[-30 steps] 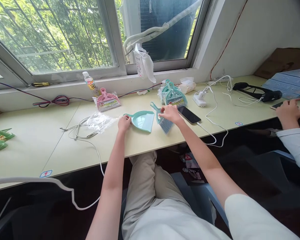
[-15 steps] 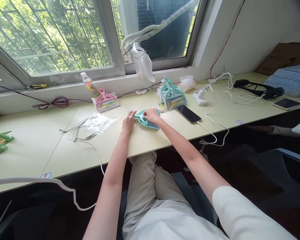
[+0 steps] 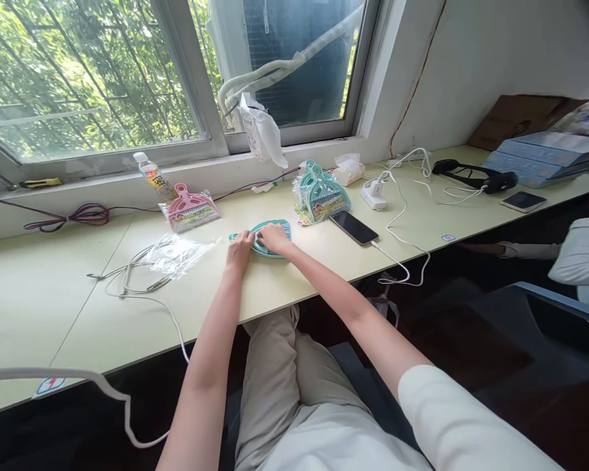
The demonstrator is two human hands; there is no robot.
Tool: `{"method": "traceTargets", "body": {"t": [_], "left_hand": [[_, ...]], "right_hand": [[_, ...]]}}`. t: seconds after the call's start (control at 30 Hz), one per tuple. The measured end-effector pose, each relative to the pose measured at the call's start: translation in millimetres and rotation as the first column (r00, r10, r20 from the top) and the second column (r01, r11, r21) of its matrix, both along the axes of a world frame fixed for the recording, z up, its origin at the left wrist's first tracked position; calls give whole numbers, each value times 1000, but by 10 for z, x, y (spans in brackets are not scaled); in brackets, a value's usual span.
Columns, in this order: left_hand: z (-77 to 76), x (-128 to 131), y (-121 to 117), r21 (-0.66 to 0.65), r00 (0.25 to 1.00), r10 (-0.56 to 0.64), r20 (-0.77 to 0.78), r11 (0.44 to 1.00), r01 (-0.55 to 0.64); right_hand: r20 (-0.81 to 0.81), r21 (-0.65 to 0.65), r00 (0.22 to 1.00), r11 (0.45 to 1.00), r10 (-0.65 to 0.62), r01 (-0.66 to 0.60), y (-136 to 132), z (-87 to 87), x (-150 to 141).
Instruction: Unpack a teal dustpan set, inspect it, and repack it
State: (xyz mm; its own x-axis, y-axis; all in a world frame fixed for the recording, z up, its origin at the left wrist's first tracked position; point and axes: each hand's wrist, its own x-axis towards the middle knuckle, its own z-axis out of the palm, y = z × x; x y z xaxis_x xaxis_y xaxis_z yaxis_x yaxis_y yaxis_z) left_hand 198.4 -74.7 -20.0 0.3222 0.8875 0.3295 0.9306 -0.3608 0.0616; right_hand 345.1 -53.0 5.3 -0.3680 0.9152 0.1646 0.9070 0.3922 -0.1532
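Fingers of the left hand [image 3: 240, 251] sit close together at the handle end of the green dustpan [image 3: 277, 222], which lies on the pale table [image 3: 269, 281] in front of the person; whether they pinch the plastic or only press on it, I cannot tell. The handle loop [image 3: 233, 237] shows just past the knuckles. The right hand [image 3: 275, 238] lies over the dustpan, narrow, its fingers bent down onto the brush [image 3: 287, 231]; bristles show at the wide edge, but how firm the grip is stays hidden. The 2 hands nearly touch.

To do this well, I would hold the dustpan flat with the left hand, line the brush up along it, and press evenly near the handle, sparing the bristles. Force at just 1 corner could tip the dustpan or make the brush slip.

Farther out, a clear wrapper [image 3: 177, 257] lies to the left, beside a coiled cable [image 3: 132, 269]. Toward the window stands a pink packaged set [image 3: 191, 208] near a bottle [image 3: 153, 176]. On the right, packaged green sets [image 3: 321, 196] stand just beside a phone [image 3: 354, 227].
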Motion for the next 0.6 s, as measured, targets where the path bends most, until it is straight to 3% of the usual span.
{"method": "traceTargets", "body": {"t": [0.23, 0.43, 0.6], "left_hand": [[-76, -49, 75, 3, 992, 6, 124, 1000, -6], [-93, -63, 109, 37, 997, 17, 76, 999, -20], [-35, -47, 69, 16, 998, 61, -17, 998, -60]], "right_hand": [[16, 15, 999, 999, -52, 52, -6, -28, -121], [-91, -79, 994, 996, -60, 53, 139, -35, -20], [-44, -58, 998, 997, -49, 47, 197, -14, -30]]}}
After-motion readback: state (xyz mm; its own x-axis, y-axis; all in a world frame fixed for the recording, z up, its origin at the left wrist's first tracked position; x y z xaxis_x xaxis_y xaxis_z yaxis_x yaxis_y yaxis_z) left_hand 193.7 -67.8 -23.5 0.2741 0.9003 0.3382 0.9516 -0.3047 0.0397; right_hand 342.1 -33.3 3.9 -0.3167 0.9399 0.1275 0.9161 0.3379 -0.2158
